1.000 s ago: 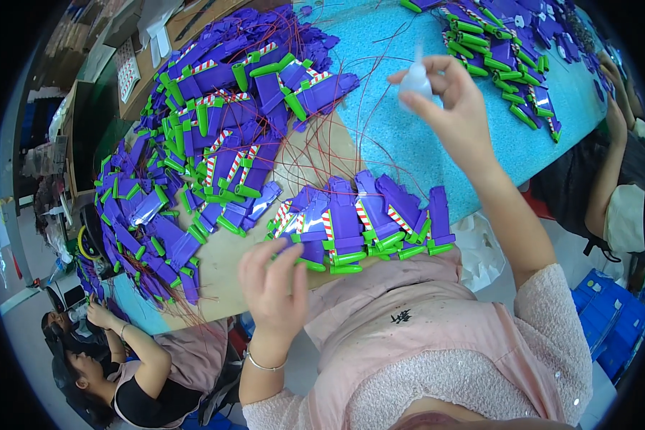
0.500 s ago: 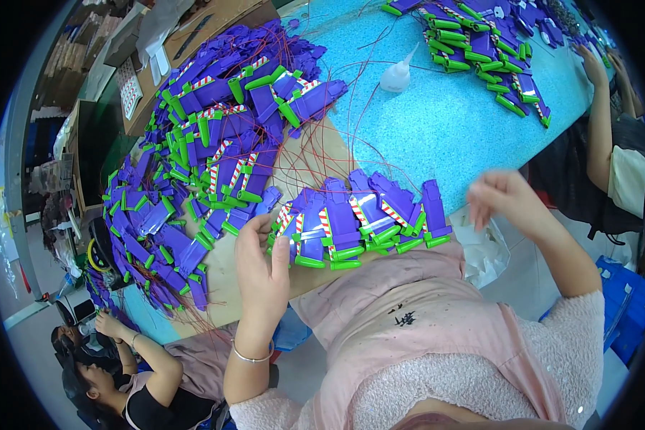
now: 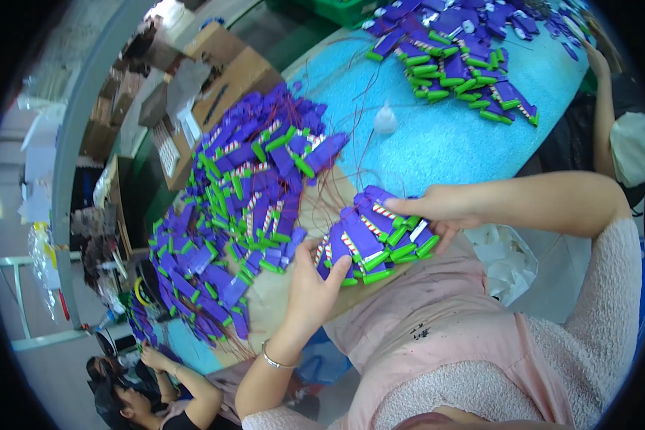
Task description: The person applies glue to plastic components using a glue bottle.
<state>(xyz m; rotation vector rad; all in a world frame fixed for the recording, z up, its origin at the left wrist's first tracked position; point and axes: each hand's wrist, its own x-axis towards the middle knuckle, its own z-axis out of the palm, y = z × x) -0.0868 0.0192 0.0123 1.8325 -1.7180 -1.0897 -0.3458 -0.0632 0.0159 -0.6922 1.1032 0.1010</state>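
A row of purple plastic wing-shaped parts [image 3: 364, 240] with green tips and red-and-white striped edges lies at the table's near edge, in front of me. My left hand [image 3: 314, 288] closes on the row's left end, thumb on the near side. Around the right end my right hand [image 3: 448, 209] is wrapped, its thumb over the top of a part and its fingers curled at the side. Thin red wires trail from the parts across brown paper [image 3: 294, 287]. Some of the fingertips are hidden behind the parts.
A big heap of similar parts [image 3: 226, 208] spreads to the left; another pile [image 3: 459, 68] lies at the far right. A white squeeze bottle [image 3: 385, 120] stands on the blue tabletop [image 3: 437, 143]. Co-workers sit at the lower left and far right. A cardboard box [image 3: 226, 79] is at the back left.
My right hand has come in leftward onto the row's right end. The row's parts sit closer together, and my left hand stays at the left end. The whole view has shifted.
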